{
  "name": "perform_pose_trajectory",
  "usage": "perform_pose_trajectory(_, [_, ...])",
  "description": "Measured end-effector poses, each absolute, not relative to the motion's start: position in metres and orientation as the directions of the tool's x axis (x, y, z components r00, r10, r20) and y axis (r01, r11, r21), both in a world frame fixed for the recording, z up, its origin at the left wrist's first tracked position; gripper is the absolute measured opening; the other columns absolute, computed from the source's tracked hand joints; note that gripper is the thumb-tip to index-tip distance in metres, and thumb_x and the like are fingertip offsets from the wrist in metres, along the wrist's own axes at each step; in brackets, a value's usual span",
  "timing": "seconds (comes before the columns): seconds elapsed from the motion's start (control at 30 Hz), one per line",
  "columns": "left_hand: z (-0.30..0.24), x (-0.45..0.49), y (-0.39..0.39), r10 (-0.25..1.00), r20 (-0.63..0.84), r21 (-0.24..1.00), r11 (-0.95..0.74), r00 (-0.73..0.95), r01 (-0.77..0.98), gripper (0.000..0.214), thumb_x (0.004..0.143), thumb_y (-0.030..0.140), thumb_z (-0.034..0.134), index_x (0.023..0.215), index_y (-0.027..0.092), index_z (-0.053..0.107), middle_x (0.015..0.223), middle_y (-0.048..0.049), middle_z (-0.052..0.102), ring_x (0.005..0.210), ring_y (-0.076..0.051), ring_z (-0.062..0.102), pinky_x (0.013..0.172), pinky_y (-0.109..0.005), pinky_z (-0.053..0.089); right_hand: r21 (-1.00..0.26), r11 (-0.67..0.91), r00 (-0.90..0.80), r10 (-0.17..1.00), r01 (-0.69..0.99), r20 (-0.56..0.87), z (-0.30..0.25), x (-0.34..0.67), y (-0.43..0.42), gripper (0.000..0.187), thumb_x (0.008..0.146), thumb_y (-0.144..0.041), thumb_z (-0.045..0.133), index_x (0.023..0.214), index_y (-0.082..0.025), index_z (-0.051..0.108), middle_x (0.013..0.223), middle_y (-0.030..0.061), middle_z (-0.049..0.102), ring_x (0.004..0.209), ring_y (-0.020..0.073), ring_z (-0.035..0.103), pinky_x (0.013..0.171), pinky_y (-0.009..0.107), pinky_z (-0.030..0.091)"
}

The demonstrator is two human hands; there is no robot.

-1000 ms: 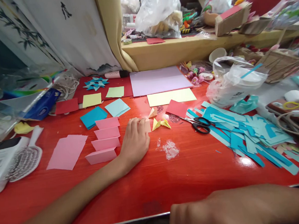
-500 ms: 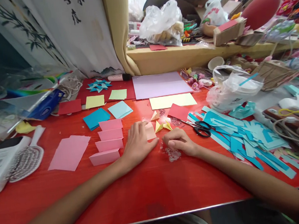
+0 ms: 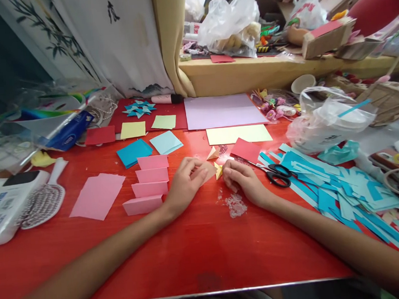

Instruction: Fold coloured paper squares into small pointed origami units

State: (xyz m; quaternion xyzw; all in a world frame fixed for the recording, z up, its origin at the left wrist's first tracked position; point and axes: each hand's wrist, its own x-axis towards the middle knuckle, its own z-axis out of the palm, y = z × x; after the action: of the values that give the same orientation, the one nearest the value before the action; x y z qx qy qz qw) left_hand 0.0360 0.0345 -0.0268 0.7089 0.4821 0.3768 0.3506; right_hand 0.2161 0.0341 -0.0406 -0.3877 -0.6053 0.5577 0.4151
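My left hand (image 3: 184, 183) lies on the red table (image 3: 199, 249) with its fingers stretched out and close together. The tips press flat on a pale pink paper (image 3: 206, 171), which lies just in front of me near the middle of the table. My right hand (image 3: 243, 183) sits just beside it, fingers curled in, their tips at a small yellow folded piece (image 3: 218, 170) that touches the pink paper's right edge. Whether I actually pinch it I cannot tell, since my knuckles hide the tips.

Both papers look thin and very light, so I judge they would slide on this glossy top and crease at the least squeeze. I would hold the pink one down with flat pads near its fold. The yellow one I would take by its stiffer folded edges, not by its points.

The scissors (image 3: 278, 176) lie just right of my right hand, and a row of pink folded slips (image 3: 150, 185) lies just left of my left hand.
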Motion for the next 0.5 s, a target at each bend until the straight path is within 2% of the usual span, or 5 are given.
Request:
perform_pose_trajectory(0.03, [-0.025, 0.035, 0.036, 0.953, 0.169, 0.902, -0.252, 0.253, 0.349, 0.016, 0.089, 0.029, 0.042, 0.088, 0.018, 0.053, 0.096, -0.0032, 0.051, 0.092, -0.015, 0.052, 0.086, -0.027, 0.041, -0.998, 0.057, -0.371, 0.928, 0.018, 0.047, -0.039, 0.214, 0.034, 0.022, 0.084, -0.039, 0.054, 0.078, -0.019, 0.046, 0.061, -0.0061, 0.043, 0.047, 0.0061, 0.035, 0.045, 0.021, 0.027])
perform_pose_trajectory(0.13, [-0.023, 0.037, 0.038, 0.929, 0.128, 0.941, -0.225, 0.347, 0.255, 0.024, 0.092, 0.034, 0.036, 0.09, 0.017, 0.053, 0.095, -0.0034, 0.052, 0.093, -0.015, 0.051, 0.087, -0.028, 0.041, -0.988, 0.089, -0.351, 0.936, 0.127, 0.039, -0.035, 0.211, 0.034, 0.028, 0.079, -0.039, 0.061, 0.095, -0.021, 0.046, 0.067, -0.0061, 0.045, 0.05, 0.006, 0.039, 0.046, 0.02, 0.03])
perform_pose_trajectory(0.3, [-0.026, 0.042, 0.032, 0.877, 0.147, 0.859, -0.343, 0.458, 0.381, 0.031, 0.092, 0.04, 0.034, 0.109, 0.02, 0.051, 0.111, -0.0065, 0.047, 0.11, -0.018, 0.046, 0.1, -0.035, 0.036, -0.967, 0.093, -0.332, 0.943, 0.235, 0.01, -0.033, 0.214, 0.032, 0.032, 0.086, -0.042, 0.05, 0.067, -0.018, 0.041, 0.053, -0.0059, 0.045, 0.042, 0.0047, 0.038, 0.042, 0.021, 0.027])
perform_pose_trajectory(0.4, [-0.032, 0.042, 0.028, 0.889, 0.169, 0.79, -0.38, 0.425, 0.482, 0.058, 0.083, 0.047, 0.05, 0.132, 0.025, 0.031, 0.128, -0.0092, 0.036, 0.12, -0.023, 0.039, 0.102, -0.041, 0.036, -0.966, 0.117, -0.284, 0.958, 0.23, 0.048, -0.033, 0.215, 0.03, 0.034, 0.085, -0.043, 0.051, 0.065, -0.018, 0.04, 0.052, -0.0059, 0.046, 0.041, 0.0041, 0.037, 0.042, 0.02, 0.027])
perform_pose_trajectory(0.5, [-0.037, 0.041, 0.027, 0.893, 0.2, 0.72, -0.413, 0.404, 0.557, 0.078, 0.077, 0.044, 0.059, 0.14, 0.026, 0.017, 0.133, -0.0112, 0.034, 0.12, -0.026, 0.041, 0.099, -0.044, 0.039, -0.973, 0.093, -0.264, 0.964, 0.21, 0.035, -0.034, 0.216, 0.029, 0.034, 0.086, -0.043, 0.05, 0.065, -0.018, 0.04, 0.051, -0.0052, 0.05, 0.04, 0.0043, 0.04, 0.041, 0.02, 0.028])
